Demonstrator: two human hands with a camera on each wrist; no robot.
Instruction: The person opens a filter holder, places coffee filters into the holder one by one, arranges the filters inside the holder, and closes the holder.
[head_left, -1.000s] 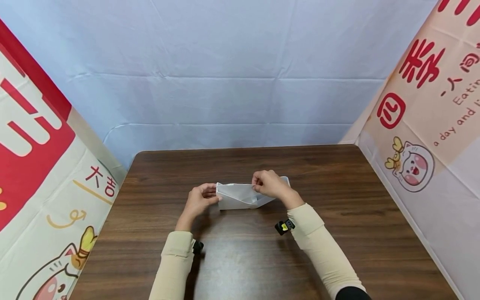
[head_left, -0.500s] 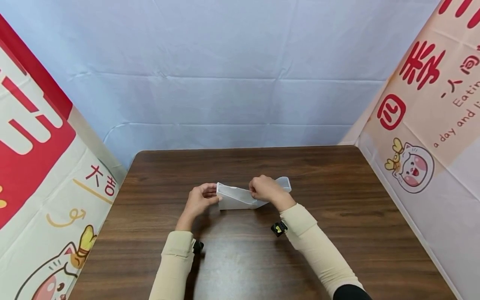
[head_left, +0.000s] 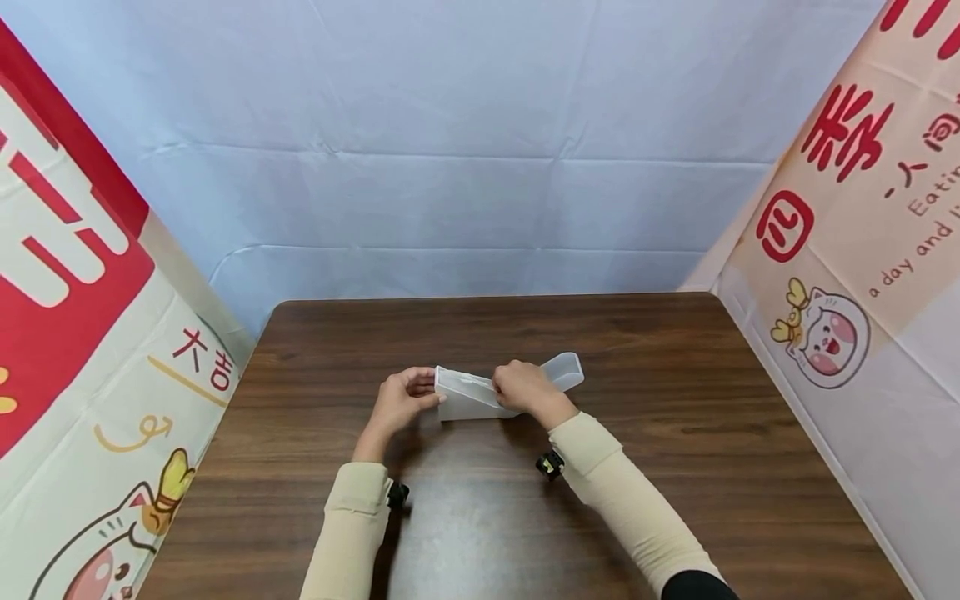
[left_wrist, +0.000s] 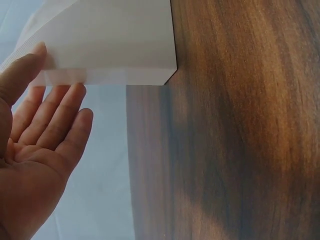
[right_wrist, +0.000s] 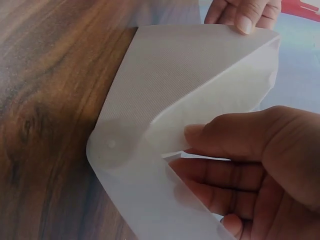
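Note:
A white translucent plastic case (head_left: 467, 403) with a slanted opening stands on the table. Its hinged lid (head_left: 564, 371) is swung out to the right. At the case's left end is my left hand (head_left: 397, 404); its thumb lies on the near side and its fingertips touch the end face, as the left wrist view (left_wrist: 47, 135) shows. My right hand (head_left: 525, 387) is at the opening near the hinge. In the right wrist view, its thumb and curled fingers pinch a thin white sheet (right_wrist: 215, 97) that lies inside the case. Part of the sheet is hidden by this hand.
The dark wooden table (head_left: 675, 400) extends around the case on all sides. A pale cloth (head_left: 450, 167) hangs behind it, and printed cloths (head_left: 832, 275) hang at both sides.
My right hand has moved left and slightly toward me. The white sheet's raised edge has come down into the case, and more of the lid shows. My left hand stays at the case's end.

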